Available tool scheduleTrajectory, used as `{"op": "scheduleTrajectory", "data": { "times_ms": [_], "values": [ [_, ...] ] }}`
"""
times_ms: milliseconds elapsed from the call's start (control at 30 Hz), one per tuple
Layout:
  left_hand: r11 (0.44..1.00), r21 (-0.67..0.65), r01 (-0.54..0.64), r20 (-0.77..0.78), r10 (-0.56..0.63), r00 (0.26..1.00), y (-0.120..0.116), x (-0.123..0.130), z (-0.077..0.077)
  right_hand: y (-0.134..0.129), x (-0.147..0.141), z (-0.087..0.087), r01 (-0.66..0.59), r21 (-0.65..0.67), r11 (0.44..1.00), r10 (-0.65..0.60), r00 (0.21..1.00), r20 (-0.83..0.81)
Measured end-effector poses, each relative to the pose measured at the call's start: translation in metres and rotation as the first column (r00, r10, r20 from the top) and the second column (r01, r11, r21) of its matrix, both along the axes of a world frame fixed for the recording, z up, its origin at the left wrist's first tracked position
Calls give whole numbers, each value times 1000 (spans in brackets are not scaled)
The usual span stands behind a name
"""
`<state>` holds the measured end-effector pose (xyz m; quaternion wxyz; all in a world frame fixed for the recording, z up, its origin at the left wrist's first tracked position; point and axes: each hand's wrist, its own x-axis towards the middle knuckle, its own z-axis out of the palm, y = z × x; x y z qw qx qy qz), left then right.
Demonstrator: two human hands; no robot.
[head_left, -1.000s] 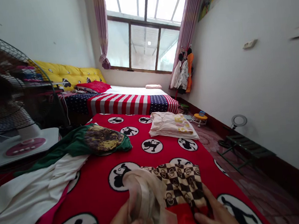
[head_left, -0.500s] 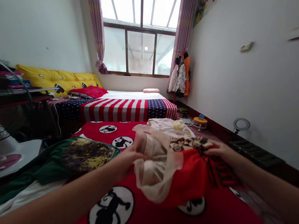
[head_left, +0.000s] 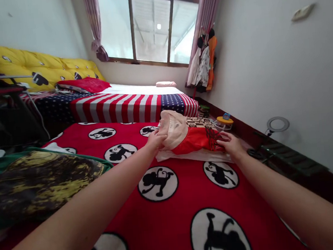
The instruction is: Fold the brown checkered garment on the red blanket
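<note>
A folded garment [head_left: 198,137], with a cream sheer part [head_left: 175,131], a red body and a brown checked print, lies on top of a white cloth [head_left: 198,154] on the red blanket. My left hand [head_left: 157,140] has its fingers closed on the cream edge. At the garment's opposite end is my right hand [head_left: 230,144], its fingers apart and touching or just over the red edge. Below both hands stretches the red blanket [head_left: 170,226] with monkey prints in white circles. Left of my left arm lies a green garment [head_left: 44,178] with a dark and yellow print.
Behind the blanket stands a bed with a striped, starred cover [head_left: 117,108], a red pillow [head_left: 84,85] and a yellow headboard cushion [head_left: 43,70]. Along the right wall are a yellow-topped stool [head_left: 224,121] and a ring light [head_left: 277,124]. Clothes [head_left: 204,68] hang beside the window.
Both hands have carried the red and cream garment forward and laid it over the white cloth. My right hand's fingers have loosened. The view has tipped downward.
</note>
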<state>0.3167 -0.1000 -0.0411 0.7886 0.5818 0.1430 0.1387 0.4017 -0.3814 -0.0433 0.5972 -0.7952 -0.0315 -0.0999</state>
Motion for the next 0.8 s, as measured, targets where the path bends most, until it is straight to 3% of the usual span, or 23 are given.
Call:
{"op": "scheduleTrajectory", "data": {
  "times_ms": [100, 200, 267, 333, 367, 400, 467, 567, 667, 800],
  "values": [
    [992, 77, -101, -33, 103, 994, 7, 2, -15, -5, -1, -7, 53, -82, 995, -49, 998, 50],
    [963, 171, -208, -40, 218, 975, 14, -9, -14, -4, -12, 1, 167, -179, 970, -137, 976, 168],
    [931, 250, -264, 19, 268, 963, 14, -29, -10, 0, -34, 2, 194, -248, 949, -114, 946, 304],
    [901, 328, -284, 106, 263, 959, 8, -60, -7, 6, -69, -1, 102, -407, 908, 92, 898, 430],
    [885, 386, -259, 146, 219, 965, 4, -79, -6, 10, -90, -5, 24, -522, 853, 249, 860, 445],
    [866, 455, -208, 174, 143, 974, -1, -99, -5, 13, -112, -8, -56, -616, 785, 381, 829, 409],
    [778, 626, -42, 159, -75, 985, -10, -144, -6, 21, -158, -12, -183, -691, 700, 513, 801, 308],
    [605, 783, 144, 32, -271, 962, -18, -211, -8, 35, -222, -8, -403, -639, 655, 614, 777, 139],
    [478, 860, 179, -33, -298, 954, -13, -267, -4, 52, -274, -4, -594, -540, 596, 698, 716, -18],
    [409, 899, 154, -66, -223, 973, 11, -325, 8, 76, -323, -13, -700, -498, 511, 773, 628, -91]
  ]
}}
